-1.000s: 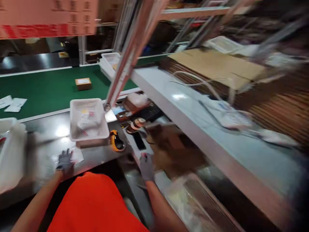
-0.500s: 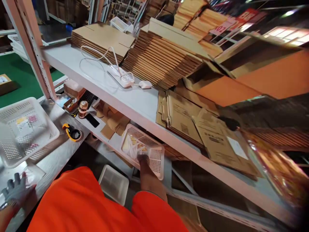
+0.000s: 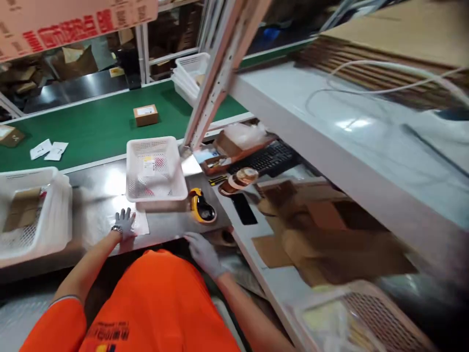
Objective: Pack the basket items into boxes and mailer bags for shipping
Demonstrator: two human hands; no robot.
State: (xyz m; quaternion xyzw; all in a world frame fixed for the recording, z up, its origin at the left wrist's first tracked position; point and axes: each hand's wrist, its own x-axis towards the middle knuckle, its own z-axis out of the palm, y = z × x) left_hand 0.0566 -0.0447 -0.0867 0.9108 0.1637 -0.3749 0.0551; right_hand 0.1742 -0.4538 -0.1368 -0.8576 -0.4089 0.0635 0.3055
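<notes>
My left hand [image 3: 125, 222], in a grey glove, lies with its fingers spread on a thin white packet [image 3: 141, 224] on the metal table [image 3: 166, 226]. Blurred by motion, my gloved right hand [image 3: 203, 252] is at the table's front edge, its fingers pointing left. Whether it grips anything I cannot make out. Between and beyond my hands stands a white perforated basket [image 3: 157, 193] with a labelled packet inside. A yellow and black tape dispenser [image 3: 202, 208] rests right of that basket, above my right hand.
White stacked baskets [image 3: 54, 215] stand at left. Behind runs a green conveyor [image 3: 98, 124] bearing a small carton [image 3: 145, 116]. A phone [image 3: 245, 209], a cup [image 3: 240, 181] and cardboard [image 3: 311, 239] occupy the lower shelf. Another basket [image 3: 381, 318] holds plastic bags. An upright post [image 3: 216, 73] supports the upper shelf.
My right hand has come out of the basket of plastic bags and moved left to the metal table's edge. The view has swung left. My left hand stays on the table.
</notes>
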